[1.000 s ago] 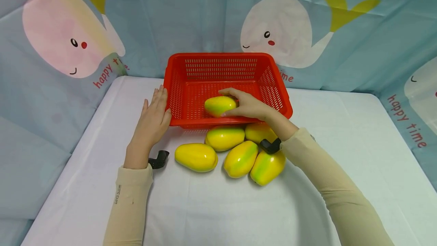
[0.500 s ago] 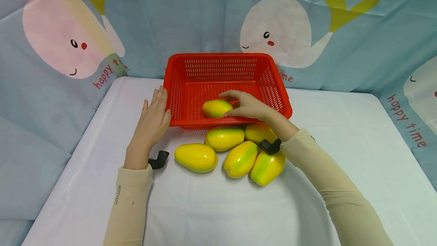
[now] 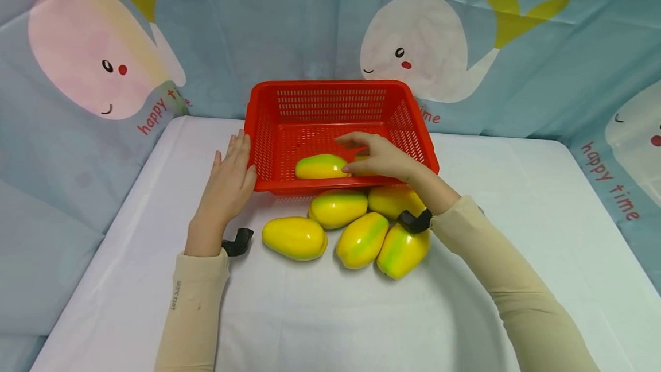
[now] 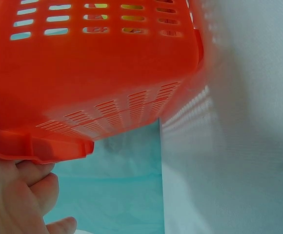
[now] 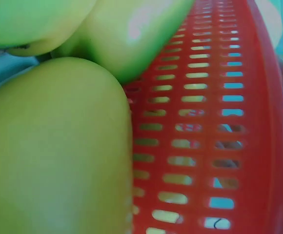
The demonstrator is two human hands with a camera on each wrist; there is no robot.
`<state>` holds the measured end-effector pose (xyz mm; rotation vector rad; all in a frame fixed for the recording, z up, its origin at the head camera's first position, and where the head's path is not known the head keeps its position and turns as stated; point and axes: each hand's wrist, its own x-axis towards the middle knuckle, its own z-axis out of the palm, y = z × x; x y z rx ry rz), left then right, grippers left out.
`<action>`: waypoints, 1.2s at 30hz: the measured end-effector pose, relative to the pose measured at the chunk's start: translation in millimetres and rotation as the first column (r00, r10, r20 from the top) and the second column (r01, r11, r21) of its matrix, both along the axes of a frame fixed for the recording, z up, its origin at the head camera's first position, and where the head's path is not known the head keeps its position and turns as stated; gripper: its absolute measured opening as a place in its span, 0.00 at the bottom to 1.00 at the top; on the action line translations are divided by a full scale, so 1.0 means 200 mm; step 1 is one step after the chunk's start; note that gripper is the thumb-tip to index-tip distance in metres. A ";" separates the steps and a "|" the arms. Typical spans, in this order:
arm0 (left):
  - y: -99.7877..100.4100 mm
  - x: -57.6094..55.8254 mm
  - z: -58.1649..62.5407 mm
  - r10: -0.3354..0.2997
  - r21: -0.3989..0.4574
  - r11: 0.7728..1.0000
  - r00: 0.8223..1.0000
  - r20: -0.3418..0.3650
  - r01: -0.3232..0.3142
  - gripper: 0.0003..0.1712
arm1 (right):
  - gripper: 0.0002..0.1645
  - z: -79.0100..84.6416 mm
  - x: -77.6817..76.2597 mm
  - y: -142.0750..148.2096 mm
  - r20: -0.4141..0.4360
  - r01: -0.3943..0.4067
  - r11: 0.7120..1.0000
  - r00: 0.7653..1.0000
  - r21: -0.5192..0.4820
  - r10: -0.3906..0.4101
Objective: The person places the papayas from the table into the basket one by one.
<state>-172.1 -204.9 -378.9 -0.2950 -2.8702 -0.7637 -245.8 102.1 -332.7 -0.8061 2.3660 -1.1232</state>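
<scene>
A red slotted plastic basket stands at the back of the table. Inside it, near the front wall, lies a glossy yellow papaya with a green stripe. My right hand hovers over the front rim, fingers loosely curved, thumb tip at the papaya's right end. A bit of yellow shows beneath its fingers, mostly hidden. My left hand rests with straight fingers along the basket's left side; in the left wrist view its fingers touch the underside of the rim.
Several more papayas lie on the white tablecloth in front of the basket, some close against its front wall. Behind the table hangs a blue curtain with whales. Black wrist mounts stick out from both sleeves.
The right hand has let go of the papaya, which has moved slightly left and down into the basket. The left hand keeps its place at the basket's side.
</scene>
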 end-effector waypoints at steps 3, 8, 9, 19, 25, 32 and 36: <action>0.00 0.00 0.00 -0.003 0.001 1.000 1.000 -0.004 0.003 0.34 | 0.34 0.02 0.01 0.02 -0.018 0.001 1.000 1.000 -0.021 -0.001; 0.00 0.00 0.00 -0.005 -0.001 1.000 1.000 -0.006 0.005 0.34 | 0.34 0.05 0.05 0.07 -0.052 0.005 0.999 0.999 -0.053 -0.008; 0.00 0.00 0.00 -0.005 0.000 1.000 1.000 -0.004 0.005 0.34 | 0.34 0.06 0.06 0.08 -0.048 0.009 0.998 0.999 -0.056 -0.012; -0.01 0.00 0.00 -0.003 -0.001 1.000 1.000 -0.003 0.003 0.34 | 0.32 0.11 0.18 0.19 -0.082 0.010 0.996 0.996 -0.094 -0.018; 0.00 0.00 0.00 0.001 -0.005 1.000 1.000 0.000 -0.001 0.34 | 0.32 0.10 0.28 0.27 -0.117 -0.005 0.989 0.993 -0.151 -0.013; 0.00 0.00 0.01 0.007 -0.007 1.000 1.000 0.004 -0.007 0.34 | 0.31 0.05 0.40 0.36 -0.229 -0.029 0.992 0.973 -0.125 -0.001; -0.01 -0.01 0.00 0.004 -0.010 1.000 1.000 -0.004 -0.004 0.34 | 0.32 0.01 0.46 0.41 -0.277 -0.039 0.991 0.961 -0.125 0.003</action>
